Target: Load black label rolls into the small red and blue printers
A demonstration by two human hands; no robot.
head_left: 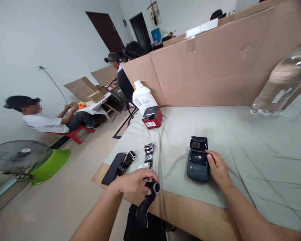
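My left hand (137,182) is closed on a black ribbon roll (156,188), whose loose dark strip hangs down past the table edge. At the printer's right side, my right hand (218,165) grips its edge near the hinge with thumb and fingertips. This small dark portable printer (198,172) lies on the cloth with its lid (198,143) raised and its inner bay showing. Left of it are a shiny dark ribbon strip (148,153), a small white roll (144,165), another black ribbon roll (126,163) and a dark phone (114,168) under that roll.
A red and black box (152,117) and a white jug (143,97) stand at the table's back left. A cardboard panel (203,70) rises behind, and a large clear bottle (282,82) stands right. A fan (20,154) and seated people (43,122) are off to the left.
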